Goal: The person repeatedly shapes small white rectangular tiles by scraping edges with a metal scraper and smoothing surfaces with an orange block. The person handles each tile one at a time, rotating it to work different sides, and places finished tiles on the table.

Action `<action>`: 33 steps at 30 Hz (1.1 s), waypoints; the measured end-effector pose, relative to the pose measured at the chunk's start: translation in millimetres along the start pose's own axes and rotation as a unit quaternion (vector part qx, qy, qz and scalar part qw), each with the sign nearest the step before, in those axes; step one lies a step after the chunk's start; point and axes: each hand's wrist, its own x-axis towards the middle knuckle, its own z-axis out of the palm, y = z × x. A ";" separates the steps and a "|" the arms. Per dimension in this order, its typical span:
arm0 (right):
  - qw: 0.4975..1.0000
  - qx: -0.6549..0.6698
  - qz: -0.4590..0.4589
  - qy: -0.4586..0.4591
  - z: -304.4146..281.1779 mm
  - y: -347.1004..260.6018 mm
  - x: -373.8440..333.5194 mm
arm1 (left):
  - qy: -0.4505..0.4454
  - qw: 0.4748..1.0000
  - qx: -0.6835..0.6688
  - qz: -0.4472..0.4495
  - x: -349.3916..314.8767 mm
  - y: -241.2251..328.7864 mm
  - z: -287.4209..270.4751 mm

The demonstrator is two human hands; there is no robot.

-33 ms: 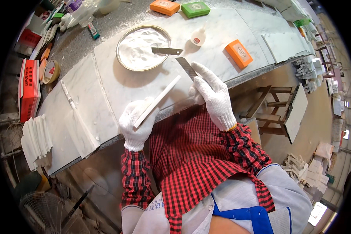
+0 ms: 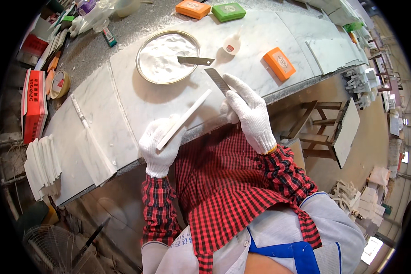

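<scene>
My left hand, in a white knit glove, is closed on a narrow white strip that slants up and to the right above the table's near edge. Gripped between the fingers of my gloved right hand is a grey segmented snap-off blade, its free end pointing up-left. The blade and the strip are apart. Just beyond them sits a round tin of white powder or paste. A second dark blade with a hole in it lies across the tin's right rim.
Right of the tin stand a small white squeeze bottle and an orange box. Farther back lie another orange box and a green box. Several white strips are stacked at the table's left end. A wooden stand is at the right.
</scene>
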 end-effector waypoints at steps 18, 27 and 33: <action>0.998 -0.056 -0.016 -0.008 5.8 -6.0 -0.7 | 0.019 0.999 -0.029 -0.015 1.5 -4.0 5.2; 0.877 -0.363 -0.309 -0.061 1.9 -35.6 50.4 | 0.016 0.998 -0.064 -0.022 3.3 -2.6 1.8; 0.682 -0.621 -0.352 -0.161 31.6 -58.6 86.9 | 0.018 0.999 -0.026 0.011 4.9 -7.5 3.0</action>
